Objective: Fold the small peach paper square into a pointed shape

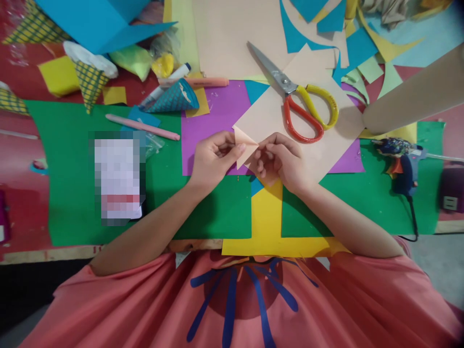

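Observation:
A small folded piece of peach paper [245, 145] is held between both my hands above the table's middle. My left hand [213, 158] pinches its left side with thumb and fingers closed on it. My right hand [281, 162] grips its right corner with curled fingers. Under the hands lie a purple sheet [212, 125], a large peach sheet [275, 113], a yellow sheet [268, 217] and a green sheet [72, 193].
Scissors [300, 99] with red and yellow handles lie on the peach sheet behind my hands. A blue glue gun [400, 162] rests at the right, a pink pencil [143, 126] and paper cones [174, 96] at the left. Another person's arm [413, 94] reaches in upper right.

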Available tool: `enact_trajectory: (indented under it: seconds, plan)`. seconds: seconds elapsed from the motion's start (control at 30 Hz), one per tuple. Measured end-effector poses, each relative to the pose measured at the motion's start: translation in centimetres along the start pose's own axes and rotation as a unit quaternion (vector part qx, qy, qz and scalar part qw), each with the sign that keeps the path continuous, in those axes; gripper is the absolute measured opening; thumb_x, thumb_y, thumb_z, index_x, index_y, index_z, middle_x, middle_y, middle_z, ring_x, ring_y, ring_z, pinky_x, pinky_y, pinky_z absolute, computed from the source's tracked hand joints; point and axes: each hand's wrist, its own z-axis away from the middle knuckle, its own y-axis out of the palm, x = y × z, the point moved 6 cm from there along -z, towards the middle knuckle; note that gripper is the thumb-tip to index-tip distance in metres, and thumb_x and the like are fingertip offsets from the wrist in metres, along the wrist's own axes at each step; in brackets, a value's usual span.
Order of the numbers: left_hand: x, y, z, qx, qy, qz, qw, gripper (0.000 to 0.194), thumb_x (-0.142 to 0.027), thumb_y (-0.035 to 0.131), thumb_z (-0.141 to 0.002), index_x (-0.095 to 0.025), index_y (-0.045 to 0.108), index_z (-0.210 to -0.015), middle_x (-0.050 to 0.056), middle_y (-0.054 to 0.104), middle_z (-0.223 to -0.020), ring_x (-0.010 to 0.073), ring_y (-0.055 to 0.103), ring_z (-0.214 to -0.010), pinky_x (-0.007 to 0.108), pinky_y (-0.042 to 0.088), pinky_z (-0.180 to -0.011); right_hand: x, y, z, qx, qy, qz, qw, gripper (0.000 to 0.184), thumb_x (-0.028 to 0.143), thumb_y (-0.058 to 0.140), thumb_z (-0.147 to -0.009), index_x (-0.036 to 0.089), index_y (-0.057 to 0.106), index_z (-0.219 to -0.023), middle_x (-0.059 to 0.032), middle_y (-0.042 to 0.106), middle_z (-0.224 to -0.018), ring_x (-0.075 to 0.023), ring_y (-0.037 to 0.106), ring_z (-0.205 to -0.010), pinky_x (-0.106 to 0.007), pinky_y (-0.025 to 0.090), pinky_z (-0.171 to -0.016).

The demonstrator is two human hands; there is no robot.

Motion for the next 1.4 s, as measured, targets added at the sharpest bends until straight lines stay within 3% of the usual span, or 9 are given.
enact_trajectory:
  seconds: [0.17, 0.53, 0.73, 1.0, 1.23, 1.4]
  plan:
    - [-0.1, 0.5, 0.1, 0.025, 0.006, 0.019, 0.999, 0.016, -0.031, 0.07, -0.074, -0.016, 0.07, -0.078, 0.0, 0.07, -0.067, 0.0091, 0.062, -0.057, 0.017, 0.047, -0.05, 0.2, 0.2, 0.2, 0.003, -0.003, 0.066, 0.998, 0.016, 0.023, 0.063, -0.081, 0.017, 0.051, -0.073, 0.0049, 0.062, -0.06, -0.0054, 0.059, -0.046, -0.014, 0.046, -0.039]
    - [-0.5, 0.6, 0.1, 0.055, 0.025, 0.015, 0.998, 0.013, -0.026, 0.065, -0.076, -0.017, 0.074, -0.083, 0.0, 0.072, -0.075, 0.0119, 0.065, -0.069, 0.021, 0.051, -0.063, 0.4, 0.1, 0.0, 0.007, 0.002, -0.002, 1.0, 0.014, 0.014, 0.059, -0.078, 0.017, 0.05, -0.068, 0.0039, 0.063, -0.057, -0.0051, 0.057, -0.043, -0.014, 0.045, -0.039]
    - [-0.1, 0.5, 0.0, 0.064, 0.04, 0.03, 0.997, 0.013, -0.026, 0.068, -0.075, -0.022, 0.077, -0.085, 0.0, 0.074, -0.079, 0.0113, 0.066, -0.07, 0.022, 0.051, -0.062, 0.4, 0.1, -0.1, 0.011, 0.016, -0.013, 1.0, 0.014, 0.013, 0.058, -0.078, 0.017, 0.05, -0.067, 0.0035, 0.063, -0.056, -0.0051, 0.056, -0.042, -0.014, 0.044, -0.038]
    - [-0.9, 0.4, 0.2, 0.044, 0.107, 0.082, 0.99, 0.009, -0.024, 0.068, -0.077, -0.023, 0.077, -0.077, -0.002, 0.071, -0.063, 0.0065, 0.058, -0.05, 0.017, 0.042, -0.044, 0.2, 0.1, 0.0, 0.015, 0.014, 0.002, 1.0, 0.015, 0.017, 0.062, -0.079, 0.017, 0.05, -0.069, 0.0035, 0.062, -0.059, -0.0051, 0.057, -0.046, -0.014, 0.045, -0.04]
    - [-2.2, 0.1, 0.5, 0.044, 0.174, 0.038, 0.983, 0.02, -0.012, 0.061, -0.08, -0.024, 0.077, -0.082, -0.003, 0.071, -0.063, 0.0052, 0.059, -0.048, 0.015, 0.044, -0.045, 0.4, 0.0, -0.1, 0.026, 0.01, -0.015, 1.0, 0.014, 0.02, 0.053, -0.086, 0.016, 0.053, -0.072, 0.0018, 0.064, -0.062, -0.0066, 0.058, -0.047, -0.016, 0.046, -0.04]
    - [-2.6, 0.1, 0.8, 0.049, 0.205, 0.008, 0.978, 0.028, -0.006, 0.057, -0.076, -0.024, 0.077, -0.084, -0.002, 0.076, -0.074, 0.0067, 0.065, -0.057, 0.014, 0.046, -0.048, 0.7, 0.1, 0.1, 0.021, 0.006, 0.045, 0.999, 0.021, 0.029, 0.061, -0.086, 0.016, 0.054, -0.07, 0.0041, 0.06, -0.056, -0.0055, 0.055, -0.043, -0.015, 0.044, -0.039]
